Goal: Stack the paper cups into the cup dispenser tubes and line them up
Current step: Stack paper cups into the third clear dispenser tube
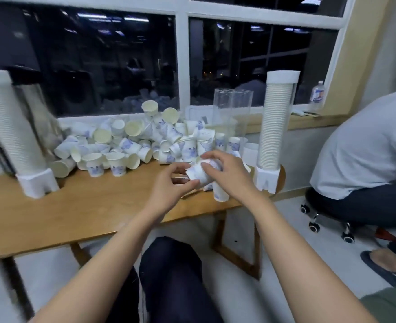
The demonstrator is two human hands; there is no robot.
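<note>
A heap of white paper cups (131, 143) with blue prints lies along the back of the wooden table (80, 213). My left hand (169, 190) and my right hand (229, 173) both grip a short stack of cups (200, 174) lying on its side above the table. Under my right hand another short stack (220, 193) stands on the table. A full dispenser tube (277, 122) stands at the right. Another full tube (8, 127) leans at the left. Empty clear tubes (232, 113) stand behind the heap.
A person in a grey shirt (365, 141) sits on a wheeled stool (320, 206) right of the table. A dark thermos (36, 108) stands behind the left tube. A water bottle (317, 92) is on the window sill. My knee (169, 271) is below the table edge.
</note>
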